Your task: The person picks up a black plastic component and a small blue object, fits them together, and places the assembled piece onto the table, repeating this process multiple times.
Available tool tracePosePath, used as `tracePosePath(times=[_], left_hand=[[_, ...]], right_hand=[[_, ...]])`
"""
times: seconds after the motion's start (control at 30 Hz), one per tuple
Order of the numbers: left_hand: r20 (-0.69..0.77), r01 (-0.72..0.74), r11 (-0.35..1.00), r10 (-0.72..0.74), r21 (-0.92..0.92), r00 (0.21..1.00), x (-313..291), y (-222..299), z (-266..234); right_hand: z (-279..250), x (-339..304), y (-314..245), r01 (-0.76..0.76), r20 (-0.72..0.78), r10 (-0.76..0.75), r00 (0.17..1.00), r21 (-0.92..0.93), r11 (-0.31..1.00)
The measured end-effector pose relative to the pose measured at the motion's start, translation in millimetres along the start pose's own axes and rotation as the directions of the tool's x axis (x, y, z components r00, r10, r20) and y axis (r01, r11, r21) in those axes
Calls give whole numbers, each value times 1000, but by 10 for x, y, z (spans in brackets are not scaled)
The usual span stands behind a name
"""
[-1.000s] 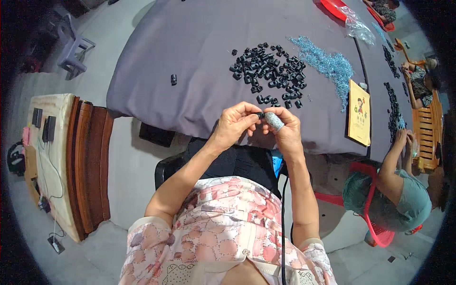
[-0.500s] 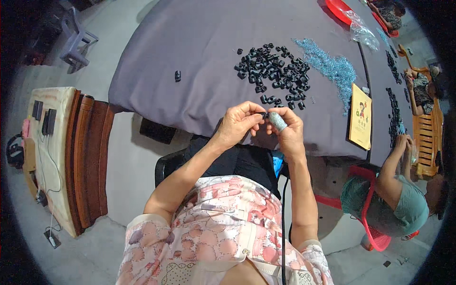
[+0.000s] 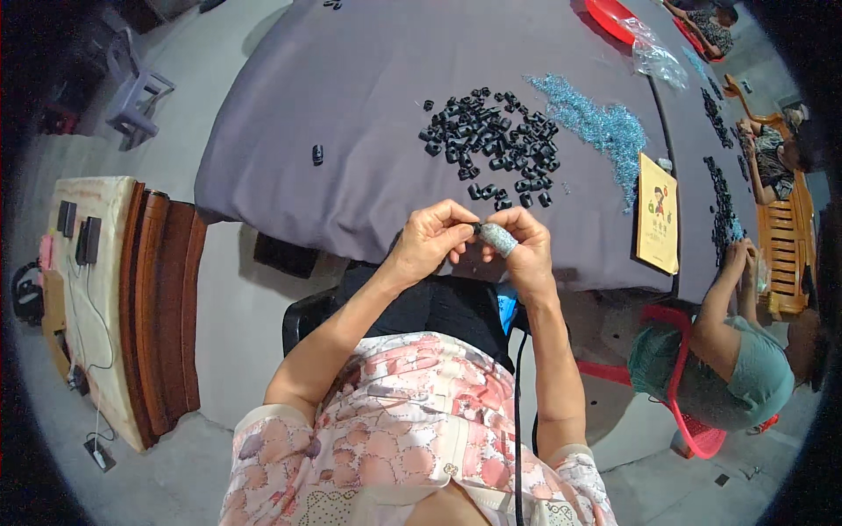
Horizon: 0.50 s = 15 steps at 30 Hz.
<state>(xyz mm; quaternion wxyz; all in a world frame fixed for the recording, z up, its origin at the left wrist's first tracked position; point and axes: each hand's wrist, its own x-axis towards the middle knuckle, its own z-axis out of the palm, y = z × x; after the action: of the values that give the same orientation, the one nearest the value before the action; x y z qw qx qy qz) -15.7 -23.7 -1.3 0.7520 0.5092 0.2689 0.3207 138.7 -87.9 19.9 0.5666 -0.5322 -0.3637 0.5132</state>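
Observation:
At the near edge of the cloth-covered table, both my hands are raised close together with fingertips almost meeting. My left hand (image 3: 431, 243) pinches a small black plastic piece (image 3: 477, 228), mostly hidden by the fingers. My right hand (image 3: 529, 254) is closed at the same piece, its thumb wearing a grey speckled cover (image 3: 500, 239). Whether the right fingers hold something tiny as well cannot be seen. Just beyond my hands lies a loose pile of black plastic pieces (image 3: 491, 136). To its right spreads a heap of small bluish, shiny parts (image 3: 601, 127).
A yellow booklet (image 3: 658, 215) lies right of the heap, near a table seam. One black piece (image 3: 317, 155) sits alone at left. A red tray (image 3: 610, 19) and clear plastic bag (image 3: 658, 60) are far right. Other people sit along the right side, one on a red chair (image 3: 680, 320).
The view has shifted slightly, and my hands sit a little lower and further left in it. The black piece shows less between my fingers now. Both hands keep their pinch.

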Motion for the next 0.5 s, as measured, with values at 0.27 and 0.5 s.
tracePosePath(times=[0.27, 0.5], left_hand=[[66, 18, 1000, -18, 11, 998, -10, 54, -11], [55, 39, 998, -42, 55, 998, -47, 70, -16]], right_hand=[[-100, 45, 23, -29, 141, 24, 990, 36, 999], [-72, 33, 0, -22, 121, 25, 992, -28, 999]])
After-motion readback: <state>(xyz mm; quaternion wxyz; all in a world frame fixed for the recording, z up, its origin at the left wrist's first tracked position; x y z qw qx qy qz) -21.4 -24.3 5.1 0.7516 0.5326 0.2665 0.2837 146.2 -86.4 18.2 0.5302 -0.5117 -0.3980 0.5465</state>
